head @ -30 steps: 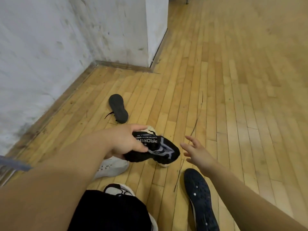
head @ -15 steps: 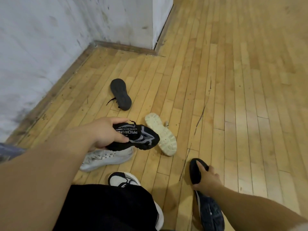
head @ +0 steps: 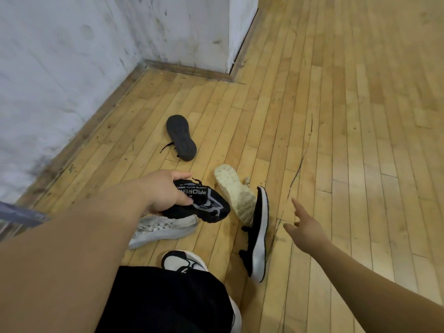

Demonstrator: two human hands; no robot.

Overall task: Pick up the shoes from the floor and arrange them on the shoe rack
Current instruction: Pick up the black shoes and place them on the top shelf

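Near the middle of the frame, the left hand [head: 165, 193] grips a black knit sneaker [head: 199, 200] by its heel, probably to carry it. The right hand [head: 304, 227] at lower right is open and empty, beside the black shoe with a white sole [head: 258, 234] tipped on its side.

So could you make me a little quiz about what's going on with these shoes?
1. True or false: the left hand holds a black knit shoe.
2. Which shoe lies sole-up nearest the wall corner? A) dark shoe B) grey-white shoe C) black shoe with white sole
3. Fill in: the right hand is ____ and holds nothing.

Key: 1 true; 2 A; 3 open.
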